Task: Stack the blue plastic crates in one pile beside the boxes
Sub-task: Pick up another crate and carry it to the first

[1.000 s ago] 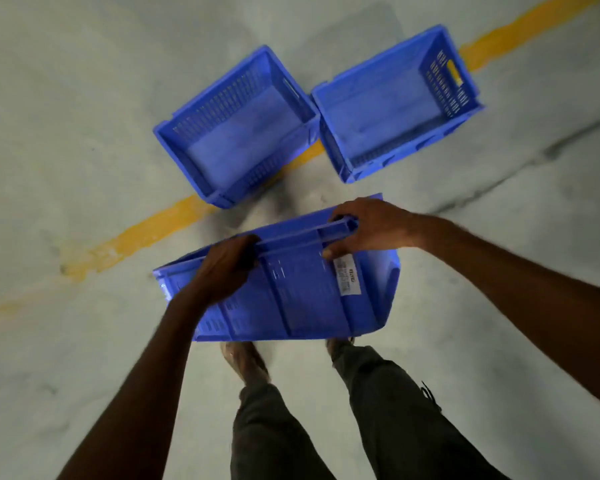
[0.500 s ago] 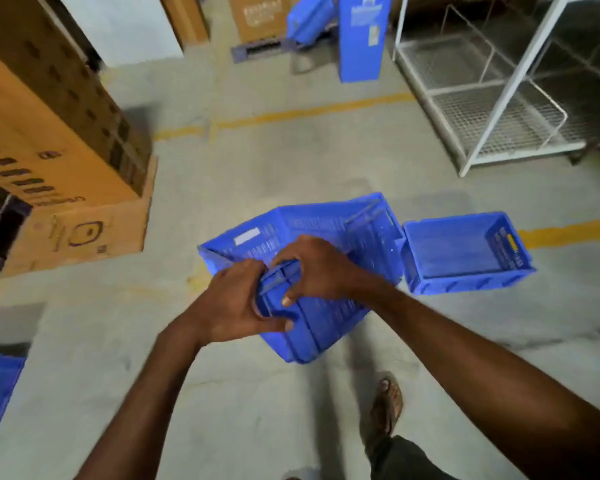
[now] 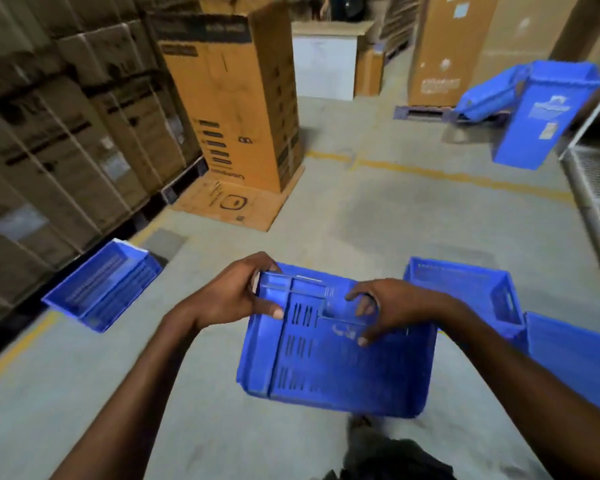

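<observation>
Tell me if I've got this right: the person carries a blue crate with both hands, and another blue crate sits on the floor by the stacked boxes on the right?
Nearly. Both the left hand and right hand grip the carried crate, but the head view shows the floor crate by the stacked boxes on the left.

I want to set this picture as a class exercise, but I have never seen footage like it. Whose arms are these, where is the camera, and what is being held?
The camera sits on a person's head, looking forward and down, so the arms are the wearer's own. The left hand and right hand grip the rim of a blue slotted plastic crate, carried above the grey concrete floor. Another blue plastic crate lies on the floor at left beside stacked brown cardboard boxes. More blue crates sit at right.
</observation>
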A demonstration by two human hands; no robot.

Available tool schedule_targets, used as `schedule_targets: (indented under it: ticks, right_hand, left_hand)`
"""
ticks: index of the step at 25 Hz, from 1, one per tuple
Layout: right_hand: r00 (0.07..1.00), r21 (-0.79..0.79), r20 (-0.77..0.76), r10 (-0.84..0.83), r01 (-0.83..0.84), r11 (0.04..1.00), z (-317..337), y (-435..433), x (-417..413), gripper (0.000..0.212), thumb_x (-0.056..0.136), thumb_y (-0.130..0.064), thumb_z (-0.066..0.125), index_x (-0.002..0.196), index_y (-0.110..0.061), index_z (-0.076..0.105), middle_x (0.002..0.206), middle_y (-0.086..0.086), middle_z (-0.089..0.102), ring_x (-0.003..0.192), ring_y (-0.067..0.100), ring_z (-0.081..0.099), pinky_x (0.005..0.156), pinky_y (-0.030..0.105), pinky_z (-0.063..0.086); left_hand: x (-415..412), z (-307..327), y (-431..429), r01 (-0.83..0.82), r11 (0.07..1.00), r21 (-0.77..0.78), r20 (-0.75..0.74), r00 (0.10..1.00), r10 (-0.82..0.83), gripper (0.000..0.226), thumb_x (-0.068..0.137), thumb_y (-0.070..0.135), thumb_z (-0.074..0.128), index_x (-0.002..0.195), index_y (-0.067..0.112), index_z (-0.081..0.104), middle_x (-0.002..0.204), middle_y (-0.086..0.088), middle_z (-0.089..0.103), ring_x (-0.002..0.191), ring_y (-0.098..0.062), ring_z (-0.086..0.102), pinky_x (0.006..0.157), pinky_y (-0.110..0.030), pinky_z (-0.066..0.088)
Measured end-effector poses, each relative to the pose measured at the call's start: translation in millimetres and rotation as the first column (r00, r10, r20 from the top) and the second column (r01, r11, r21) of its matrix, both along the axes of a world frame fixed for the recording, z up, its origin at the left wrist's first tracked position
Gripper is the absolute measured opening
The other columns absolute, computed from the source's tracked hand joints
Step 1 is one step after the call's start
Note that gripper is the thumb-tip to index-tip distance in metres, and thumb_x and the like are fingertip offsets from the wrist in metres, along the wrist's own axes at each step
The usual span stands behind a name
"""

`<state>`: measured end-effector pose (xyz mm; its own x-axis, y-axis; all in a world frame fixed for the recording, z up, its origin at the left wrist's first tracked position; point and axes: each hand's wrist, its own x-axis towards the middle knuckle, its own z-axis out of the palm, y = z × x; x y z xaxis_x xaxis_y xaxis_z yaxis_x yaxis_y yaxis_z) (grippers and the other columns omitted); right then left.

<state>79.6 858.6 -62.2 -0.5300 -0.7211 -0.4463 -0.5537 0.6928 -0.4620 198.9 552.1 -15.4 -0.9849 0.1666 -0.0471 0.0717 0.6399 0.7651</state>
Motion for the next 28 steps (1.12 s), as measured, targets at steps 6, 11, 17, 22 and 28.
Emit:
schedule_targets:
  ticks: [6,11,17,22,28]
  right_hand:
    - [0.995,-0.195,-0.085,0.053,-0.069,0.978,-55.5,-141.9,9.6,0.043,0.053,-0.043,0.090,0.080,-0.022,0.062,0.073,-0.012,0.057,0.072,0.007,0.053,0.061,0.030,0.041]
    - [0.990,-0.321,-0.072,0.119,-0.136,0.937,-71.6,-300.4,34.0,0.046,0.056,-0.030,0.088,0.098,-0.025,0.070,0.083,-0.018,0.066,0.082,0.001,0.055,0.067,0.016,0.038]
    - [0.925,-0.295,-0.266,0.272,-0.347,0.890,-73.3,-459.3,48.4,0.047,0.057,-0.026,0.072,0.104,-0.029,0.063,0.088,-0.003,0.071,0.089,0.019,0.068,0.071,0.029,0.054]
    - [0.867,-0.316,-0.359,0.344,-0.460,0.830,-62.7,-559.9,63.6,0.056,0.064,-0.012,0.063,0.115,-0.034,0.068,0.093,0.002,0.075,0.094,0.025,0.069,0.074,0.031,0.056]
    - [0.900,-0.368,-0.381,0.212,-0.358,0.858,-62.8,-714.2,75.5,0.051,0.061,-0.014,0.066,0.108,-0.033,0.072,0.097,-0.001,0.076,0.094,0.024,0.070,0.077,0.030,0.056]
  left_hand:
    - [84.0,-8.9,-148.3,-0.282,0.943,-0.174,0.091,0.949,0.301,0.048,0.065,0.034,0.094,0.099,0.032,0.060,0.098,0.021,0.061,0.090,0.001,0.060,0.075,-0.027,0.051]
    - [117.6,-25.2,-248.9,-0.182,0.826,-0.534,0.384,0.818,0.429,0.078,0.045,0.082,0.076,0.111,0.043,0.058,0.117,0.024,0.062,0.104,0.000,0.059,0.092,-0.027,0.047]
    - [145.6,-98.5,-312.5,-0.428,0.629,-0.649,0.088,0.779,0.621,0.048,0.053,0.043,0.084,0.084,0.034,0.048,0.087,0.018,0.058,0.095,-0.012,0.064,0.078,-0.033,0.042]
    - [153.4,-126.4,-370.1,-0.416,0.544,-0.729,-0.031,0.813,0.581,0.064,0.060,0.082,0.062,0.105,0.037,0.063,0.106,0.017,0.062,0.108,-0.014,0.056,0.101,-0.047,0.038]
    - [121.1,-156.1,-476.2,-0.591,0.481,-0.648,-0.086,0.684,0.724,0.068,0.072,0.065,0.072,0.119,0.019,0.056,0.108,0.002,0.068,0.113,-0.024,0.058,0.108,-0.039,0.029]
